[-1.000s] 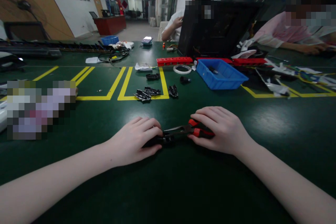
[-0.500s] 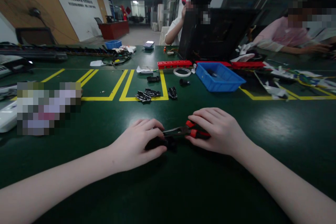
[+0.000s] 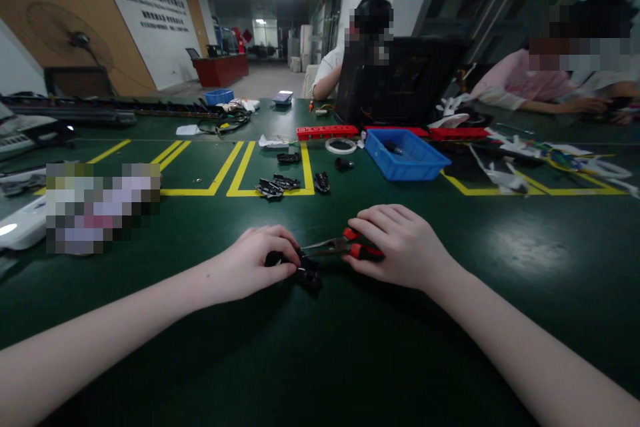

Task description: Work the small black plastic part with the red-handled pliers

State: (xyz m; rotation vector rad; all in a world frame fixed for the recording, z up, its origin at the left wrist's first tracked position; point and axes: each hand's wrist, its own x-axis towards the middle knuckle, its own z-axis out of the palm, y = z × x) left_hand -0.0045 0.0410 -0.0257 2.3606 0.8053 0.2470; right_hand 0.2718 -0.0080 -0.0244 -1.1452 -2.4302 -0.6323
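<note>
My left hand is closed around a small black plastic part, whose right end sticks out past the fingers just above the green tabletop. Red-handled long-nose pliers are in my right hand, with fingers wrapped round the grips. The pliers' jaws point left and reach the part beside my left fingertips; whether they grip it I cannot tell. Farther back, several similar black parts lie on and around a yellow-taped rectangle.
A blue bin with dark pieces inside stands behind my right hand, near a white ring and a black cylindrical piece. Red strips lie behind. Across the table, a person sits by a black case; others are at right.
The view has tilted up and shifted slightly, so the scene sits a little lower and the hands farther left. Both hands keep their hold, and more of the black part shows.
</note>
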